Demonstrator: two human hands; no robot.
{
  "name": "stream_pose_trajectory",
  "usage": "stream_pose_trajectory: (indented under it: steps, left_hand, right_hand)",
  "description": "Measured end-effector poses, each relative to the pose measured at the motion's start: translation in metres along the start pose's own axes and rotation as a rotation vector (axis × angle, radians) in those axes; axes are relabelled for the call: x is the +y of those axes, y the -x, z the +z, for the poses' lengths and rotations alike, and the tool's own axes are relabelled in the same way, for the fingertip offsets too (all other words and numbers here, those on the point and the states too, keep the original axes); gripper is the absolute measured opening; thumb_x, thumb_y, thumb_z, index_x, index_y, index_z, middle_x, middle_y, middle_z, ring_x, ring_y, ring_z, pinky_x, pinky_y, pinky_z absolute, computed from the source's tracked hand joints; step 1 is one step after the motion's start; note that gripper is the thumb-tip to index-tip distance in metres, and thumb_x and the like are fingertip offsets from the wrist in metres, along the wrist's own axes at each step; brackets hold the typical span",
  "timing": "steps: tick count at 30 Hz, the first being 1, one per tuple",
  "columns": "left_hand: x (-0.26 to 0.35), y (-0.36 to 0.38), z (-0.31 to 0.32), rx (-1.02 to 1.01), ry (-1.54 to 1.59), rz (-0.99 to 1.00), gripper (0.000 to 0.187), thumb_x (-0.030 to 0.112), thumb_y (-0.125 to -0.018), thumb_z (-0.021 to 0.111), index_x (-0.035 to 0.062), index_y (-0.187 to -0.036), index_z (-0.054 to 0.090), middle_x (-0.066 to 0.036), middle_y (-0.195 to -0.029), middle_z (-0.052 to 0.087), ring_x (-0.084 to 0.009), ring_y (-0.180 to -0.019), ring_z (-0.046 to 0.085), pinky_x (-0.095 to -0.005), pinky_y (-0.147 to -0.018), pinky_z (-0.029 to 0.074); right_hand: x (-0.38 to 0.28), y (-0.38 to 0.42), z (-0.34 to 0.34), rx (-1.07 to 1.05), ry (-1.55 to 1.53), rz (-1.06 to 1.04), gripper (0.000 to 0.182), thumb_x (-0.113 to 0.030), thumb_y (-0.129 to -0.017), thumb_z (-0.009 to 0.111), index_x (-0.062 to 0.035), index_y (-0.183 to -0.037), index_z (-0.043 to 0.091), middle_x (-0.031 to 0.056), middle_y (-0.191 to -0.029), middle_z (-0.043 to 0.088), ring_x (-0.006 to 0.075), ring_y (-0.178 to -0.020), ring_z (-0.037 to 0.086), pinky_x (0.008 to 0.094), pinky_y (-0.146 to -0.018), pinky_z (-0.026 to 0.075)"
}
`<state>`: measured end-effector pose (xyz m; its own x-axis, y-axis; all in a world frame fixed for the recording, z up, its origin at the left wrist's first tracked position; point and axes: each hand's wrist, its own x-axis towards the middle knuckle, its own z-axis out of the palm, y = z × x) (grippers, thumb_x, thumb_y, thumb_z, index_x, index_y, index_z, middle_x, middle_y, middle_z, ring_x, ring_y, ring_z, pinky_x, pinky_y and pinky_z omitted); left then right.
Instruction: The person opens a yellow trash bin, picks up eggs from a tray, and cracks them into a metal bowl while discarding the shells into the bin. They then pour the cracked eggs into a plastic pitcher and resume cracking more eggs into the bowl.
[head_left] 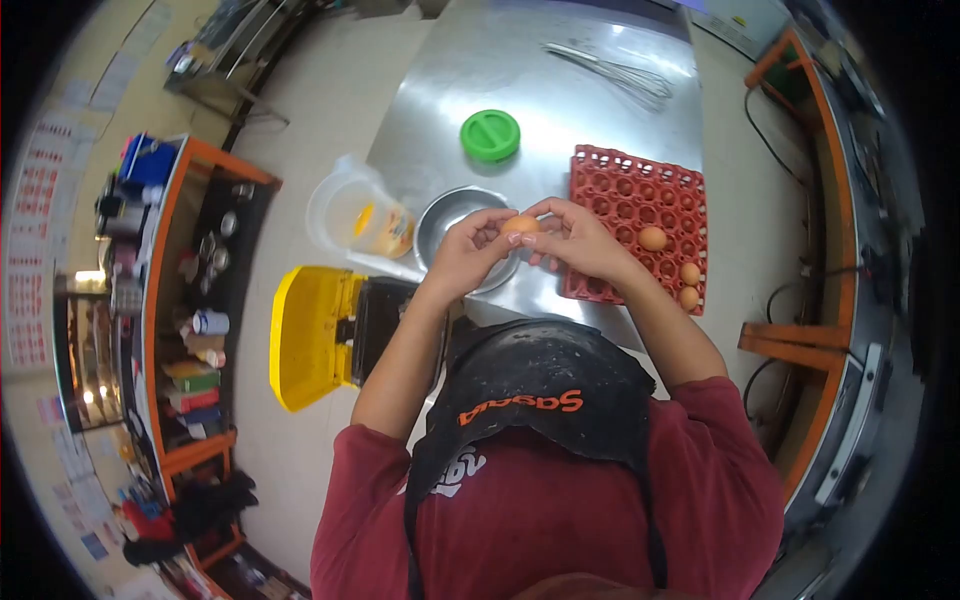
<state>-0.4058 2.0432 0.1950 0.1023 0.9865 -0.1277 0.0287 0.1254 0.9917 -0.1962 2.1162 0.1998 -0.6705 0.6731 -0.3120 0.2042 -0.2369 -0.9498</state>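
Observation:
Both my hands meet over a round metal bowl (437, 225) on the steel table. Between their fingertips is a brown egg (521, 226). My left hand (480, 250) grips the egg from the left, its thumb against the shell. My right hand (577, 240) holds it from the other side. To the right lies a red egg tray (610, 190) with three brown eggs, one near its middle (652, 238) and two by its right edge. Left of the bowl stands a translucent jug (335, 205) with yellowish contents.
A green lid (490, 135) and a wire whisk (620, 75) lie farther back on the steel table (440, 95). Below the table's left edge is a bin with its yellow lid (305, 338) raised. Orange-framed shelves (168, 240) stand at the left.

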Motion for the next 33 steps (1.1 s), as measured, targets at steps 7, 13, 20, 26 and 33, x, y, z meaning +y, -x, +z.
stream_pose_trajectory:
  steps: [7,13,20,26,33]
  left_hand:
    - [-0.048,0.030,-0.044,0.189,-0.359,0.083,0.042,0.012,-0.092,0.074,0.0015,-0.130,0.063,-0.011,-0.106,0.067,-0.0180,-0.091,0.067,-0.0306,-0.081,0.054]
    - [-0.096,0.025,-0.058,0.210,-0.629,0.240,0.038,0.016,-0.091,0.071,0.0013,-0.125,0.064,-0.023,-0.110,0.061,-0.0401,-0.103,0.061,-0.0450,-0.090,0.051]
    - [-0.116,0.013,-0.061,0.226,-0.577,0.247,0.040,0.012,-0.085,0.071,-0.0018,-0.122,0.064,-0.023,-0.103,0.065,-0.0392,-0.094,0.064,-0.0443,-0.083,0.053]
    - [-0.108,0.014,-0.071,0.215,-0.637,0.282,0.037,0.012,-0.083,0.072,-0.0002,-0.118,0.067,-0.020,-0.105,0.063,-0.0377,-0.097,0.063,-0.0424,-0.085,0.052]
    - [-0.075,0.007,-0.085,0.228,-0.917,0.326,0.038,0.016,-0.080,0.077,0.0042,-0.115,0.069,-0.019,-0.101,0.059,-0.0381,-0.098,0.061,-0.0442,-0.085,0.051]
  right_hand:
    - [0.036,-0.069,0.034,-0.139,0.331,-0.262,0.038,-0.011,-0.088,0.077,0.0011,-0.122,0.066,0.0040,-0.101,0.072,0.0083,-0.086,0.065,0.0234,-0.075,0.053]
    - [0.056,-0.100,0.053,-0.098,0.442,-0.230,0.042,-0.023,-0.076,0.080,-0.0023,-0.111,0.072,0.0123,-0.094,0.075,0.0173,-0.084,0.069,0.0314,-0.079,0.056]
    - [0.065,-0.102,0.067,0.056,0.488,-0.223,0.035,-0.022,-0.077,0.077,-0.0037,-0.107,0.074,0.0127,-0.091,0.073,0.0187,-0.083,0.069,0.0332,-0.079,0.056]
    - [0.064,-0.102,0.059,0.011,0.544,-0.325,0.035,-0.022,-0.079,0.076,-0.0043,-0.109,0.074,0.0136,-0.094,0.073,0.0233,-0.086,0.070,0.0353,-0.080,0.056]
    - [0.054,-0.107,0.040,0.064,0.668,-0.565,0.032,-0.013,-0.080,0.079,-0.0041,-0.110,0.075,0.0093,-0.095,0.071,0.0147,-0.080,0.066,0.0280,-0.074,0.054]
